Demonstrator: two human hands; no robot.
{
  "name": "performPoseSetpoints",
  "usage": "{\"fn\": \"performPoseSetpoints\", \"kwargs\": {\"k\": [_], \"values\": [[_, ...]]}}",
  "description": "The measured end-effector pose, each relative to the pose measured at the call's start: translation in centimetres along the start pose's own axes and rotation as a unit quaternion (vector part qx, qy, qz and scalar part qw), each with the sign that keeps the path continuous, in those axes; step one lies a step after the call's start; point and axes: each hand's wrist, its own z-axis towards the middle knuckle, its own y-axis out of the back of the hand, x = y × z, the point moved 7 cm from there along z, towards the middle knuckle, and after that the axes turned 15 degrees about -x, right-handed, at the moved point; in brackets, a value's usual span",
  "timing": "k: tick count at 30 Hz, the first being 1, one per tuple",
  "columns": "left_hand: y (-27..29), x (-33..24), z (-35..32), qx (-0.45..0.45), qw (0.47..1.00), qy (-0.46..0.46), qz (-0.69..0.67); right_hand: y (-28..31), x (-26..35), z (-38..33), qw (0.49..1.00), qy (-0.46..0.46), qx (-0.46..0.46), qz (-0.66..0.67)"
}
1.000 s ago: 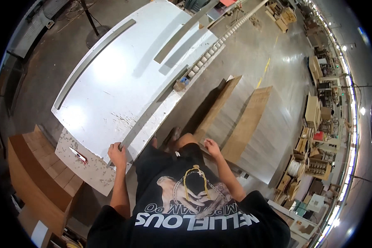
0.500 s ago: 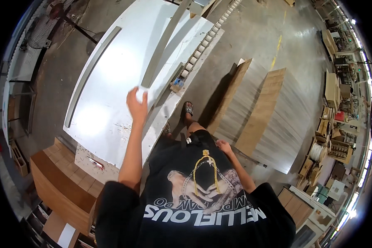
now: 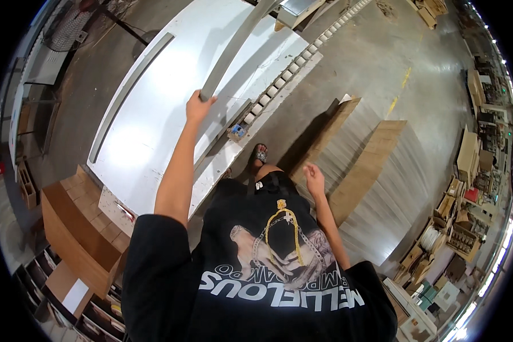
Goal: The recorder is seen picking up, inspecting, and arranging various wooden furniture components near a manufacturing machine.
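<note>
Left hand (image 3: 198, 108) around near end of grey strip (image 3: 231, 52)

I wear this camera on the left side of my head, and it looks steeply down past my chest. My black shirt (image 3: 228, 319) is nearest, filling the bottom; my left hand (image 3: 198, 107) and right hand (image 3: 314, 181) lie farther off, at arm's reach. Beyond them the view takes in the white tabletop (image 3: 148, 137) to my left and the concrete floor (image 3: 376, 54) ahead. The fisheye bends straight edges towards a black rim; out there, the shelving (image 3: 464, 239) on my right seems too small to read surely.
</note>
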Motion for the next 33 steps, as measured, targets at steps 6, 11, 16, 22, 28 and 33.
{"fn": "performPoseSetpoints", "kwargs": {"k": [6, 11, 16, 22, 28, 33], "values": [[10.8, 12.9, -10.1, 0.002, 0.990, 0.138, 0.032, -3.1, 21.9, 6.7, 0.959, 0.283, -0.026, -0.019], [18.7, 19.3, -18.9, -0.042, 0.979, 0.126, 0.156, -9.9, 33.7, 10.0, 0.879, 0.472, 0.017, -0.068], [20.7, 20.8, -25.0, -0.080, 0.979, 0.090, 0.166, -19.2, 33.1, 14.2, 0.800, 0.533, 0.126, -0.245], [19.7, 14.6, -26.7, -0.090, 0.982, -0.009, 0.167, -24.1, 29.7, 16.9, 0.734, 0.385, 0.279, -0.485], [18.7, 12.8, -27.2, -0.127, 0.966, -0.038, 0.221, -24.9, 28.6, 17.0, 0.683, 0.392, 0.296, -0.541], [18.6, 13.1, -27.6, -0.129, 0.964, -0.031, 0.231, -24.0, 29.6, 15.3, 0.672, 0.384, 0.320, -0.546]]}}
